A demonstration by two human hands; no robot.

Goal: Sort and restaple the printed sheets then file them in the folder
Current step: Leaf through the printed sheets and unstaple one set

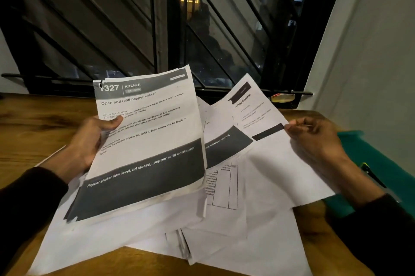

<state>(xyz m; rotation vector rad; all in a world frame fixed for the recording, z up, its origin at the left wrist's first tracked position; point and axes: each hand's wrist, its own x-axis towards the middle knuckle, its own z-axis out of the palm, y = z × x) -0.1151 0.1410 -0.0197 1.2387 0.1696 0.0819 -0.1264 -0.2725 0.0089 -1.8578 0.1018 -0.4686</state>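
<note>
A brown wooden table (29, 127) stands before a dark barred window (157, 17); loose white printed sheets (235, 230) lie spread over it, overlapping. The left hand (89, 141) grips a thick stack of printed pages (146, 141) headed "Open and refill pepper shaker", thumb pressed on the top page, the stack lifted and tilted above the spread; the right hand (314, 138) pinches the edge of a single white sheet with black bars (258, 118), raised off the pile; a teal folder (377, 163) lies at the table's right edge, a dark pen (371, 174) on it.
</note>
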